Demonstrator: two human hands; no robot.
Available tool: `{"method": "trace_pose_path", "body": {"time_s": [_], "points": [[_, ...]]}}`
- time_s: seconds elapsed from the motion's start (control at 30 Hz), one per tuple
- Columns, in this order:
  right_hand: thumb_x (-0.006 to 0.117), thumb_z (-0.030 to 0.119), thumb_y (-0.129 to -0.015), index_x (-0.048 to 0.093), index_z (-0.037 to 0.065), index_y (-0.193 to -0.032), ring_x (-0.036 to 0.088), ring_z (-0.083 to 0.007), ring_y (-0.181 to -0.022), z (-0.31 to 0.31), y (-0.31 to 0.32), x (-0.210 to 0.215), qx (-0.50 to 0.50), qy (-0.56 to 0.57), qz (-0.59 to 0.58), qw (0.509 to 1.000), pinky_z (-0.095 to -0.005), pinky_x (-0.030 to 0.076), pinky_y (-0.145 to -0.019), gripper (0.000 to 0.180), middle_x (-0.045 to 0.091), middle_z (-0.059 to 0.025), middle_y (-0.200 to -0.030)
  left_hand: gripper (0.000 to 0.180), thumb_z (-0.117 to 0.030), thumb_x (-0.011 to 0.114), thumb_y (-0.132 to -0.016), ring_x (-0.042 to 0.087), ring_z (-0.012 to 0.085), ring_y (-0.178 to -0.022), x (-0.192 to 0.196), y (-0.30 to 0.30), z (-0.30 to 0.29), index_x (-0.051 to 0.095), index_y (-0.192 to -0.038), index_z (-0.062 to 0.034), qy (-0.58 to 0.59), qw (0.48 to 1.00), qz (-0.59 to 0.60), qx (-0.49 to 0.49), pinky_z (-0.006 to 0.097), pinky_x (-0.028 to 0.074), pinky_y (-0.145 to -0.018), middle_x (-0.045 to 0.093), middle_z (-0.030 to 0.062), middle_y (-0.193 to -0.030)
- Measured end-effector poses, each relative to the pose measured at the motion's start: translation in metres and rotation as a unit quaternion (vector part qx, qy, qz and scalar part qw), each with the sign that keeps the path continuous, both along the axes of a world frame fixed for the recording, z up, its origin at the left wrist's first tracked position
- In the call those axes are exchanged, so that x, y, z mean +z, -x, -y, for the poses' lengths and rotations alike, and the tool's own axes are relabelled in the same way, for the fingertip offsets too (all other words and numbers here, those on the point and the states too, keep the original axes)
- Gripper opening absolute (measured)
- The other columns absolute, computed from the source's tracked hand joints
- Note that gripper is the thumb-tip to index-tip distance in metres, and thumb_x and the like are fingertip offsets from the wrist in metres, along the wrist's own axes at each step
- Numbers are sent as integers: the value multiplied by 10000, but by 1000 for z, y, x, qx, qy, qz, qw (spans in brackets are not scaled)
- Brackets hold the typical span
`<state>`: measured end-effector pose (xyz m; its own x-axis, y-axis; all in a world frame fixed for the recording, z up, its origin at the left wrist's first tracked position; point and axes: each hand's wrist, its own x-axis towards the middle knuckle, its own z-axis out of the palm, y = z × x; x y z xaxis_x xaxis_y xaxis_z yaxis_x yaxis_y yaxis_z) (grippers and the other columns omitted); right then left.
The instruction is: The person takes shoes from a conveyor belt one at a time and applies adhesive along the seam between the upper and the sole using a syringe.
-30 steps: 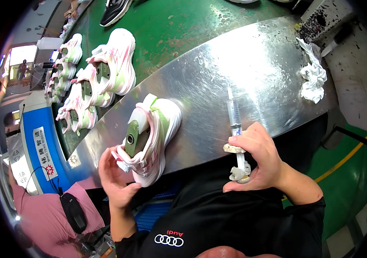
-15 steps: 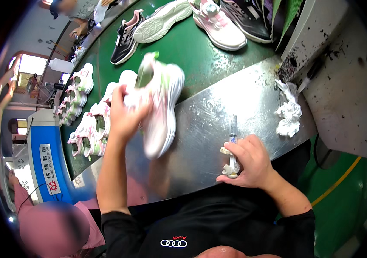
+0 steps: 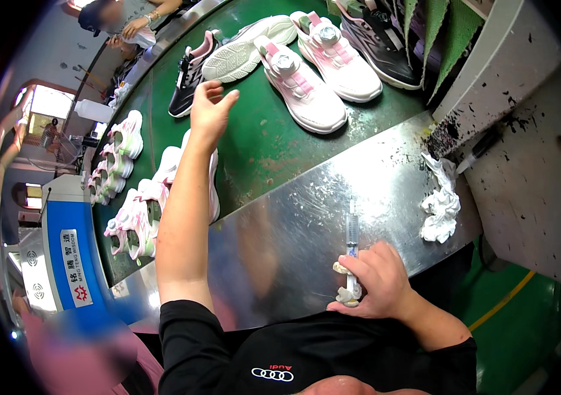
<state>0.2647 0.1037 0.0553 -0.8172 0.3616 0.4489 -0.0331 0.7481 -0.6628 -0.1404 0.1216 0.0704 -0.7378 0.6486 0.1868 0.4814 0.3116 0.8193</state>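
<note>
My left hand reaches over the green surface, fingers loosely bent and apart, holding nothing. It is nearest to a black-and-pink sneaker and a sneaker lying with its pale sole showing. My right hand is closed around a clear syringe with whitish residue at its rear end, pointing away from me over the metal table. A white-and-pink sneaker is partly hidden behind my left forearm. Two pink-and-white sneakers with round dials, a nearer one and a farther one, stand side by side.
Several pink, white and green sneakers stand at the left. Crumpled white tissue lies on the metal table, beside a stained grey housing. A person in pink is at lower left; another person's hand is at upper left.
My left hand has let go of the pink-and-green sneaker and moved farther away. A second dial sneaker now stands beside the first. My right hand keeps the syringe.
</note>
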Motion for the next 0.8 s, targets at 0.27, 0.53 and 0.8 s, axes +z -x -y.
{"method": "trace_pose_path", "body": {"time_s": [0.27, 0.53, 0.8], "points": [[794, 452, -586, 573, 103, -1090, 478, -233, -677, 1, 0, 3, 0, -6, 10, 1000, -357, 373, -579, 652, 500, -50, -835, 939, -240, 778, -691, 298, 319, -1330, -14, 61, -28, 233, -1418, -2, 62, 976, -180, 109, 372, 281, -1084, 256, 225, -1439], [821, 450, -594, 559, 86, -1097, 497, -229, -650, -3, 1, 6, 13, 9, 29, 999, -345, 378, -564, 674, 553, -48, -883, 605, -147, 802, -637, 630, 249, -922, -29, 76, -57, 503, -1128, 41, 119, 985, -116, -44, 347, 472, -849, 646, 174, -1017], [774, 444, -625, 598, 79, -1063, 475, -211, -659, -2, 2, 9, -2, -6, 19, 1000, -333, 371, -571, 596, 520, -34, -813, 601, 25, 640, -670, 492, 369, -1075, 22, 49, -67, 483, -1231, -126, 178, 876, -447, 14, 443, 423, -894, 493, 159, -1188]]}}
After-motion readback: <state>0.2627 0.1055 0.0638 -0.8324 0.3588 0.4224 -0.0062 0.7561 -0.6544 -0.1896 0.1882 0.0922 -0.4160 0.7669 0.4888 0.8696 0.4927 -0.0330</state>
